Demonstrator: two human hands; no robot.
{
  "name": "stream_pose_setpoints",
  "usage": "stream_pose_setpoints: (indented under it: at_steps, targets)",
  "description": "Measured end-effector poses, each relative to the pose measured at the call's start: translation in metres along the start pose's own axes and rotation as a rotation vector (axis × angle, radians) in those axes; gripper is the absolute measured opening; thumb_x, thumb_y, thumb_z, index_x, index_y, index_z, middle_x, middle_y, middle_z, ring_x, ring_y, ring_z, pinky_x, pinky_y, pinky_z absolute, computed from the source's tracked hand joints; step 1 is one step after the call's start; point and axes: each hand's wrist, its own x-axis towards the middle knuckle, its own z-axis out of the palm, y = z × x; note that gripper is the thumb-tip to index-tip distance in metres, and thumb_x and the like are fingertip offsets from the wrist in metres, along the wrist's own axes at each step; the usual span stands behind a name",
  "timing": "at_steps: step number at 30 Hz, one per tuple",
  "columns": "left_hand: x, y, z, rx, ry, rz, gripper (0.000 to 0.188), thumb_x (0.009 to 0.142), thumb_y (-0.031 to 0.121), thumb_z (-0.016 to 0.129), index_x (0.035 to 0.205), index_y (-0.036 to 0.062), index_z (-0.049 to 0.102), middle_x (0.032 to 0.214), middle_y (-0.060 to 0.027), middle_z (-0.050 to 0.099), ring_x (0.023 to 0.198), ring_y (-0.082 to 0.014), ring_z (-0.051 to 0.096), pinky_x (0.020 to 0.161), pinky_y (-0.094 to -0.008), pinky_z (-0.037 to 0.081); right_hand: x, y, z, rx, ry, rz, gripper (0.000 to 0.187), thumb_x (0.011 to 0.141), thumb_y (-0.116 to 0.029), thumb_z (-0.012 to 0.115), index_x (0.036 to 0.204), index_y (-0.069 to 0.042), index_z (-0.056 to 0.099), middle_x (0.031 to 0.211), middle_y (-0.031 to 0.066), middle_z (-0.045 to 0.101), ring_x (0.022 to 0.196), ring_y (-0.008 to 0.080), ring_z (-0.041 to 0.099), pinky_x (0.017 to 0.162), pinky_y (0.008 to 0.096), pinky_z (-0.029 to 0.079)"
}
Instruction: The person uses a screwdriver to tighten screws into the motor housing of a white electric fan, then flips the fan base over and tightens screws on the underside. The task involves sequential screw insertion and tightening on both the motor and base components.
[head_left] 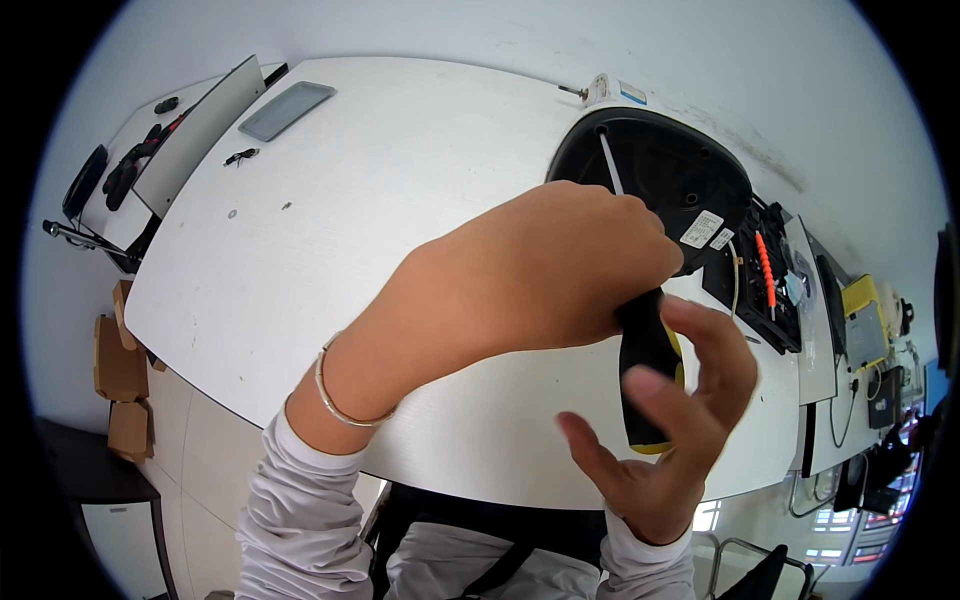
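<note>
My left hand [590,260] reaches across the table with its fingers closed around a screwdriver. The screwdriver's black-and-yellow handle [645,390] sticks out below that fist, toward me. Its metal shaft [611,165] comes out on the far side, with its tip at a round hole near the far left edge of a black plastic housing [660,150]. White labels [702,229] are stuck on the housing. Close to the handle's near end is my right hand [680,430], its fingers spread and partly bent, slightly blurred. One fingertip overlaps the handle in view; whether it touches cannot be told.
Right of the housing lies a black tray of parts [775,300] with an orange twisted-handled tool [765,270]. A white container [603,90] stands behind the housing. Far left are a grey tray [287,110] and a small black cable [241,157]. Cardboard boxes [120,360] are below the left edge.
</note>
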Motion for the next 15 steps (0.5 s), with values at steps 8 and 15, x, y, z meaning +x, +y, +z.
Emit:
stream_pose_setpoints:
  at_steps: [8, 15]
  targets:
    - [0.003, 0.004, -0.007, 0.013, -0.058, -0.045, 0.018, 0.068, 0.005, 0.064, 0.073, 0.0056, 0.047, 0.069, -0.0058, 0.051, 0.066, -0.0273, 0.054, 0.055, -0.0357, 0.039, -0.001, 0.003, -0.006, -0.003, -0.062, -0.066, 0.025, 0.066, -0.009, 0.071, 0.090, -0.014, 0.064, 0.113, 0.0112, 0.058, 0.100, 0.0257, 0.052, 0.082, 0.0306, 0.045]
    - [-0.003, 0.001, -0.002, -0.010, 0.052, 0.032, 0.017, 0.069, 0.006, 0.063, 0.074, 0.0056, 0.047, 0.069, -0.0059, 0.050, 0.068, -0.0273, 0.054, 0.056, -0.0356, 0.039, 0.000, -0.001, 0.008, 0.061, 0.139, 0.053, 0.045, 0.060, -0.012, 0.081, 0.099, -0.014, 0.059, 0.109, 0.0121, 0.049, 0.095, 0.0244, 0.050, 0.081, 0.0324, 0.047]
